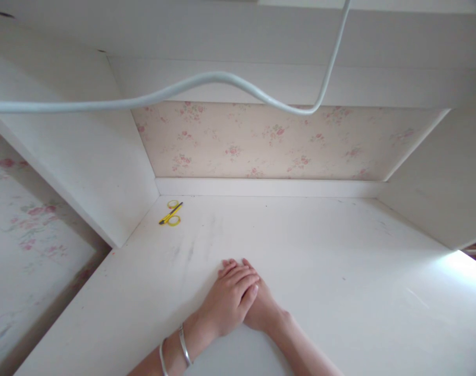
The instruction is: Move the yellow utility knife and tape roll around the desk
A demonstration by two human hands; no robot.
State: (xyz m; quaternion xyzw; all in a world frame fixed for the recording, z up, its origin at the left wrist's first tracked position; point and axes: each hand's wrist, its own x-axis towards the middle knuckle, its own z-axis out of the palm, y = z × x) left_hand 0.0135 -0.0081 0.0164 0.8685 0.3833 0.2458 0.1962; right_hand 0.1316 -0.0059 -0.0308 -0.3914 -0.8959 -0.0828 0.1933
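My left hand (pixel 230 300), with two silver bracelets (pixel 185 344) around its wrist, lies across the back of my right hand (pixel 261 305). Its fingers lie extended over the right hand, with no object visible in them. Underneath, the right hand rests on the white desktop (pixel 300 250); only some fingertips, the back of the hand and the wrist show. Away from both hands, at the back left, is a yellow utility knife (pixel 175 209) with dark ends. One yellow tape roll (pixel 174 221) lies on its near side and another yellow tape roll (pixel 173 203) on its far side.
White side panels (pixel 105 172) flank the desktop, and a low white ledge (pixel 269 187) runs along the back below floral wallpaper (pixel 261 141). A white cable (pixel 218 77) hangs across the upper view beneath a shelf. Grey smudges mark the desktop.
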